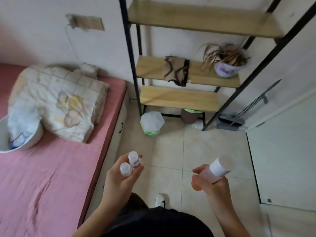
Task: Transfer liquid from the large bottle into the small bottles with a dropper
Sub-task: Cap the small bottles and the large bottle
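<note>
Left hand (122,177): fingers curled round two small bottles (126,169), cradled between fingertips and palm.
Right hand (203,181): fingers wrapped round large bottle (219,168), white end jutting past them.
Risk: a small bottle could slip past the loose fingertips (no dropper visible).

a pink bed (51,177) carries a folded quilt (58,101) and a white basin (34,139) touching it. the metal-framed shelf (179,98) holds a brown cloth (177,71) and a potted plant (224,70) on one board. on the tiled floor (196,146) stand a white-lined bin (151,124) and a brown bin (190,115).
</note>
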